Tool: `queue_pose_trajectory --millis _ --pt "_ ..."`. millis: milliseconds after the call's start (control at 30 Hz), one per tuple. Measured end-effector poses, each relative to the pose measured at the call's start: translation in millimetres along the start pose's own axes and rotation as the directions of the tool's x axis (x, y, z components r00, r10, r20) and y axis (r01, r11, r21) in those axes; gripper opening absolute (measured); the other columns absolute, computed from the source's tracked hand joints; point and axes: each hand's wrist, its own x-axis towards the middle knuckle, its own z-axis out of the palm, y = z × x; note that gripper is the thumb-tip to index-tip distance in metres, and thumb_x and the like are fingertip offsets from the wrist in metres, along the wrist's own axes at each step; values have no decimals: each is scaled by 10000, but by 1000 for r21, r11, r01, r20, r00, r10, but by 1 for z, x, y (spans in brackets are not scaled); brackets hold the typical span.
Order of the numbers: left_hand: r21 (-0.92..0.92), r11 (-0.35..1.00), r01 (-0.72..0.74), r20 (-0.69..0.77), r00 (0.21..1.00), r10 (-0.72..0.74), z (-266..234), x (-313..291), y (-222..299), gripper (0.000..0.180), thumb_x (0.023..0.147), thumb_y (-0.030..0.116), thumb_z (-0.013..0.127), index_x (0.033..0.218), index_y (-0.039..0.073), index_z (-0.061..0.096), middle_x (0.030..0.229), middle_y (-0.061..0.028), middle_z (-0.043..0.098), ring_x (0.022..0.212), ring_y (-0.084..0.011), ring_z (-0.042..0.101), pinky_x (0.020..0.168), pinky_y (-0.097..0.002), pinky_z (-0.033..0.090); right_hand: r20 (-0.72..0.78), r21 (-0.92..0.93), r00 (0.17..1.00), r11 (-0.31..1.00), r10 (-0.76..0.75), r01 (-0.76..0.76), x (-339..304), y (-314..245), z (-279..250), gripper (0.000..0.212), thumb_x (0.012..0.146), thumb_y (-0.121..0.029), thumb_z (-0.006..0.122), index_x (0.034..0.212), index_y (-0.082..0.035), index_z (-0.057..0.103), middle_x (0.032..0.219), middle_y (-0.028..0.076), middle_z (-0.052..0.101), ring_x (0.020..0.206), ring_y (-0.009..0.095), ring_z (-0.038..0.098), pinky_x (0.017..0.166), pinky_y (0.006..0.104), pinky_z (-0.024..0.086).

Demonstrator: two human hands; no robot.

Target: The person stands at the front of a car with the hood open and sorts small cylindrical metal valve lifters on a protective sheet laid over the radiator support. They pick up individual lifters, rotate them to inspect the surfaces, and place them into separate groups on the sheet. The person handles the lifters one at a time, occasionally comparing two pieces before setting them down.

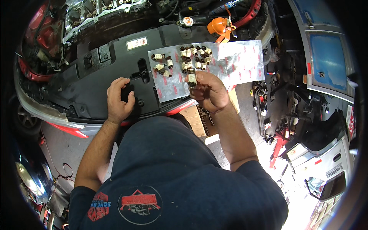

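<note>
Over the black engine-bay cover (96, 73), the right hand (209, 92) pinches one small metal part (192, 79), upright in its fingertips, at the near edge of the silver sheet (237, 61). More parts (195, 57) lie just beyond it. Left hand (119, 99) rests loosely curled on the cover, holding nothing, farther off.

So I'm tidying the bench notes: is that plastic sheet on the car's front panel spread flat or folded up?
Spread flat: the sheet lies open across the black panel, small parts scattered on top.
</note>
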Motion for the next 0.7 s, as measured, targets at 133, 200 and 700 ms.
queue_pose_trajectory --millis 133,200,700 --pt "14 1000 -9 12 1000 9 0 0 0 467 798 40 690 1256 44 599 1240 -121 620 1006 -261 594 956 -391 447 86 39 996 999 -18 15 -10 -2 16 234 947 -187 642 1015 30 698 717 -16 534 580 72 392 541 205 326" --pt "24 1000 -1 18 1000 1 -1 0 0 465 801 42 688 1257 44 597 1241 -121 620 1009 -262 594 958 -393 446 113 10 994 1000 -8 7 -13 -3 20 261 950 -195 638 1029 47 698 723 -12 546 591 68 406 548 204 334" --pt "5 1000 11 19 1000 -11 -1 -1 -2 457 800 33 693 1248 48 603 1244 -120 620 1016 -263 592 946 -389 445 -281 -957 890 40 -359 -287 16 49 -21 385 893 -347 674 1054 -6 749 857 166 714 806 290 700 780 405 548"
